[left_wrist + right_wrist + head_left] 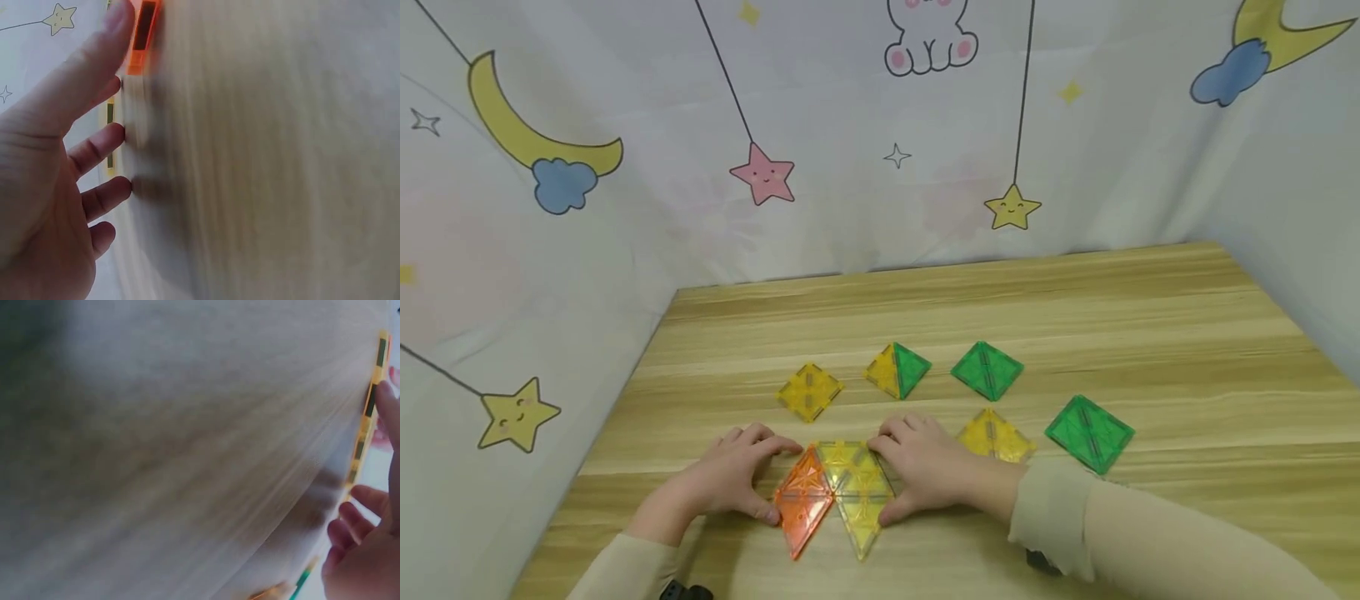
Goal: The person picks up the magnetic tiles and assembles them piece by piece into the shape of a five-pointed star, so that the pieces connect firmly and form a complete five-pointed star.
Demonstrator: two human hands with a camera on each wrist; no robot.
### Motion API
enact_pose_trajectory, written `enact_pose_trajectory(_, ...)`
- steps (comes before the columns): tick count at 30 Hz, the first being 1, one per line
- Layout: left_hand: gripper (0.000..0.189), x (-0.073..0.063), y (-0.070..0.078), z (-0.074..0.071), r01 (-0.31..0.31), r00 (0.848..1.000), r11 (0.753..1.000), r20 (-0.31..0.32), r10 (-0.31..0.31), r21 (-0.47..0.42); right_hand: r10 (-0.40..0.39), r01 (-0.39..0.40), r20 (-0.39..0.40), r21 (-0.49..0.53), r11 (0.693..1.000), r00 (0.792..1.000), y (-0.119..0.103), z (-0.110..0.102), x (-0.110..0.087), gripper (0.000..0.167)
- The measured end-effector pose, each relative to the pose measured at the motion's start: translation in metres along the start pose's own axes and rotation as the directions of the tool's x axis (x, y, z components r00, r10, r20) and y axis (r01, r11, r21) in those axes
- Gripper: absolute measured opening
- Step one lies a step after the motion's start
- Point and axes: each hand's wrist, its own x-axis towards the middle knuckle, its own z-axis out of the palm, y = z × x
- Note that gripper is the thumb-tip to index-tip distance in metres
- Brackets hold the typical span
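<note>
Flat on the table, orange translucent magnetic tiles (806, 500) and yellow magnetic tiles (861, 492) lie side by side, joined near the top with a narrow gap between their lower points. My left hand (733, 475) holds the orange ones by their outer left edges, thumb low and index finger near the top. In the left wrist view the thumb lies against an orange tile (144, 37), other fingers loosely bent. My right hand (928, 467) holds the yellow ones along their right side, thumb below, fingers above. The right wrist view shows its thumb on a yellow edge (364, 440).
Beyond the hands lie diamonds of paired triangle tiles: a yellow one (809, 392), a yellow-and-green one (912, 371) and a green one (987, 371). Beside the right wrist are another yellow diamond (995, 437) and a green one (1090, 433). A printed cloth (865, 208) hangs behind the wooden table (962, 300).
</note>
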Motion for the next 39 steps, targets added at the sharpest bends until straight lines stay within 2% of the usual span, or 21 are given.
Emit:
enact_pose_trajectory(7,0.076,0.009,0.006,0.006,-0.049,0.998,0.995,-0.043,0.053,0.082,0.03,-0.03,-0.011,-0.046,0.998,0.999,0.008,-0.006,-0.002,0.086)
enact_pose_trajectory(10,0.074,0.015,0.012,0.008,-0.081,0.995,0.995,-0.047,0.084,0.056,0.036,-0.036,-0.005,-0.054,0.998,0.999,0.016,-0.009,-0.008,0.082)
enact_pose_trajectory(19,0.071,0.033,0.031,0.016,-0.109,0.993,0.993,-0.053,0.106,-0.041,0.045,-0.045,-0.038,-0.007,0.999,0.998,0.031,-0.011,-0.028,0.072)
enact_pose_trajectory(25,0.071,0.03,0.03,0.017,-0.119,0.992,0.987,-0.045,0.115,-0.107,0.048,-0.048,-0.066,0.004,0.999,0.997,0.034,-0.012,-0.034,0.062)
enact_pose_trajectory(32,0.073,0.033,0.033,0.023,-0.147,0.984,0.987,-0.111,0.139,-0.07,0.038,-0.036,-0.074,0.029,0.999,0.997,0.036,-0.011,-0.036,0.061)
enact_pose_trajectory(39,0.074,0.034,0.035,0.022,-0.143,0.986,0.986,-0.098,0.134,-0.089,0.07,-0.058,-0.102,0.114,0.992,0.992,0.035,-0.008,-0.037,0.062)
